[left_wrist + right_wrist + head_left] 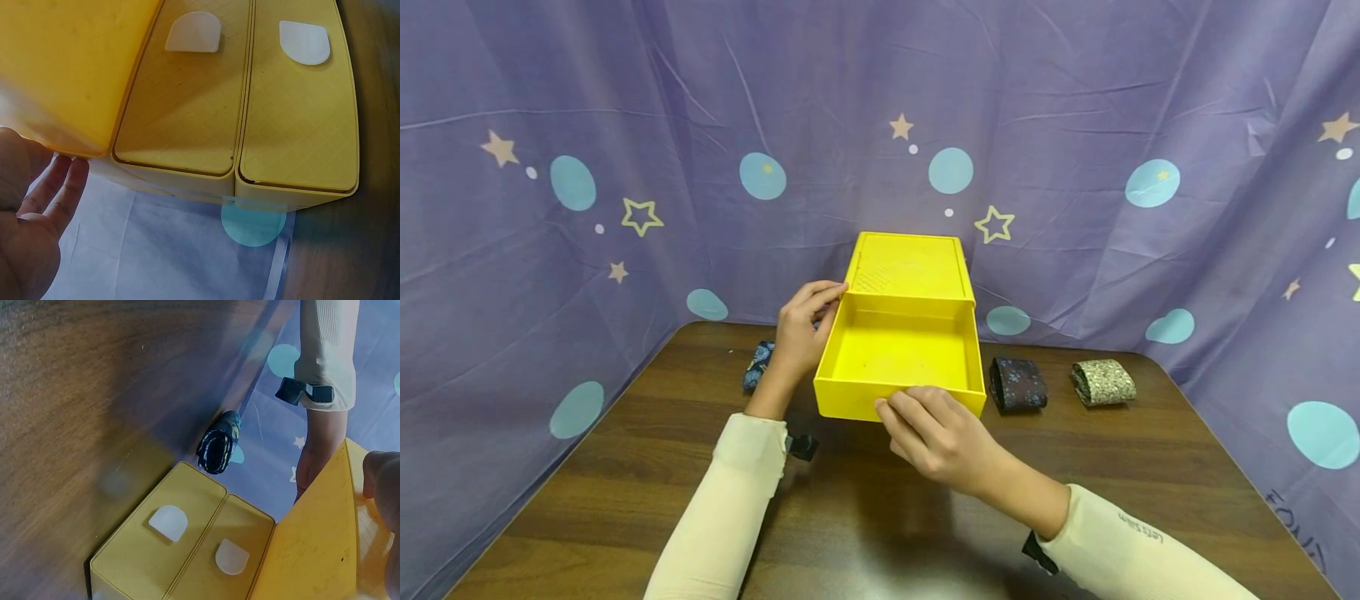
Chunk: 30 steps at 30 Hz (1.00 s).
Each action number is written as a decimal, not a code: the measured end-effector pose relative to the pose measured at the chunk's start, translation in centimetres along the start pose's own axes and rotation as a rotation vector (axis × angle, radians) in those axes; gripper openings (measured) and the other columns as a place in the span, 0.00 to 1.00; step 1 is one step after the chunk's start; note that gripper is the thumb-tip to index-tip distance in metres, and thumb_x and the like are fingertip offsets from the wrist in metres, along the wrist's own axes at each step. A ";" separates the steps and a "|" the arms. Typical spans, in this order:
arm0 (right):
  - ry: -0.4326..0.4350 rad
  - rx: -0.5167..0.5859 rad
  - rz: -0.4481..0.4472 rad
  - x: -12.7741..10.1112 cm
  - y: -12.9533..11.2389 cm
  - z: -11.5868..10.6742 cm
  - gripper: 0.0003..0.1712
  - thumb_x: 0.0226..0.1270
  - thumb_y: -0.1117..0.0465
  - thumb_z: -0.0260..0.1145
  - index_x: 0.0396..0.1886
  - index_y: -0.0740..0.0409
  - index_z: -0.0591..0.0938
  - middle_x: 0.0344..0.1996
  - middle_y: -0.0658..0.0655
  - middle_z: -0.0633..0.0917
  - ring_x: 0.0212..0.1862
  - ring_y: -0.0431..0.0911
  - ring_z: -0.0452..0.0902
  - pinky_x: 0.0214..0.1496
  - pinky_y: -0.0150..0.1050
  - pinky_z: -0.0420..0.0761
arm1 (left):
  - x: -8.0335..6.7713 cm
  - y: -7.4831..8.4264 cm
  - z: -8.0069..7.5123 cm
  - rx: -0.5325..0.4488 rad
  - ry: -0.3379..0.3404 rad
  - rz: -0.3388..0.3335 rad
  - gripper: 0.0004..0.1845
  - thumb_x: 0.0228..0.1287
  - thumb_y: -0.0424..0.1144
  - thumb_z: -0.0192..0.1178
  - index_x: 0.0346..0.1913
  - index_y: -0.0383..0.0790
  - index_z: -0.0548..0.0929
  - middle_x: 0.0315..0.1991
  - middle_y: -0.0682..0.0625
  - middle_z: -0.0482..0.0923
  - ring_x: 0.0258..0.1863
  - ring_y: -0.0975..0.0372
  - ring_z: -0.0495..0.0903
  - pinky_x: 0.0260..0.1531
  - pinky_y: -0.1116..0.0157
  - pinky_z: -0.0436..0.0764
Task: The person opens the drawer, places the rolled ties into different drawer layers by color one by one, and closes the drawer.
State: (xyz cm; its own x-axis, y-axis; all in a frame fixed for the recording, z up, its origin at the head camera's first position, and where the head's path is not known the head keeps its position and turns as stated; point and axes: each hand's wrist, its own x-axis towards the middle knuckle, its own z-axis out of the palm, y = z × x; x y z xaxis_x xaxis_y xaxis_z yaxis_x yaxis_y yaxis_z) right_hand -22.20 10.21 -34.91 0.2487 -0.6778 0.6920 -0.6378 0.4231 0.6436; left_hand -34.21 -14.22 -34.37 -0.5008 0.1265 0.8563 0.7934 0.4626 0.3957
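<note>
A yellow drawer box [910, 267] stands at the back of the wooden table [880, 517]. Its top drawer [850, 400] is pulled out toward me and looks empty inside. My left hand [805, 321] rests against the box's left side, and its fingers [65, 184] look fairly straight under the drawer [62, 69]. My right hand [913, 408] grips the drawer's front wall with curled fingers [381, 481]. Below the open drawer [312, 544] are two shut drawers [181, 112] [300, 119] with white tabs.
A dark blue patterned roll [757, 365] [219, 442] lies left of the box, behind my left wrist. Right of the box lie a dark flowered roll [1017, 383] and a beige roll [1102, 382]. A purple star-printed curtain [625, 125] closes off the back and sides.
</note>
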 end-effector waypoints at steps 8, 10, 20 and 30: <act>0.009 0.012 -0.013 0.1 -0.5 -0.3 0.15 0.75 0.63 0.59 0.48 0.69 0.86 0.40 0.62 0.84 0.38 0.51 0.78 0.40 0.37 0.84 | -0.1 0.2 0.0 0.000 -0.005 -0.015 0.14 0.73 0.25 0.58 0.57 0.32 0.87 0.52 0.40 0.82 0.48 0.50 0.85 0.41 0.57 0.89; 0.014 0.015 -0.014 0.1 -0.5 -0.4 0.15 0.75 0.63 0.59 0.47 0.69 0.86 0.40 0.62 0.84 0.38 0.51 0.78 0.39 0.37 0.84 | -0.1 0.2 0.0 -0.002 -0.006 -0.017 0.14 0.73 0.25 0.58 0.57 0.32 0.86 0.52 0.39 0.82 0.48 0.50 0.85 0.42 0.57 0.89; 0.018 0.023 -0.029 -0.1 -0.6 -0.7 0.16 0.77 0.62 0.57 0.47 0.69 0.86 0.40 0.62 0.84 0.37 0.51 0.79 0.38 0.37 0.84 | 0.0 0.2 0.0 -0.007 -0.002 -0.012 0.14 0.73 0.26 0.59 0.57 0.33 0.87 0.53 0.40 0.82 0.49 0.50 0.85 0.41 0.58 0.89; 0.018 0.019 -0.047 -0.3 -0.5 -0.9 0.16 0.78 0.62 0.57 0.46 0.68 0.87 0.40 0.62 0.85 0.37 0.50 0.79 0.38 0.35 0.84 | 0.0 0.6 -0.1 -0.006 -0.008 -0.024 0.14 0.74 0.26 0.58 0.58 0.33 0.86 0.53 0.40 0.82 0.50 0.50 0.84 0.42 0.57 0.89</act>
State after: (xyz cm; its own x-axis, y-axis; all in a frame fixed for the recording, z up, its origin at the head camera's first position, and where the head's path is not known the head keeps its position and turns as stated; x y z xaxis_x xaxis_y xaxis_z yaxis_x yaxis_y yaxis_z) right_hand -21.26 10.76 -35.18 0.2917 -0.6852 0.6673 -0.6388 0.3797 0.6692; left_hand -33.75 -14.05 -34.08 -0.5229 0.1225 0.8435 0.7830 0.4600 0.4186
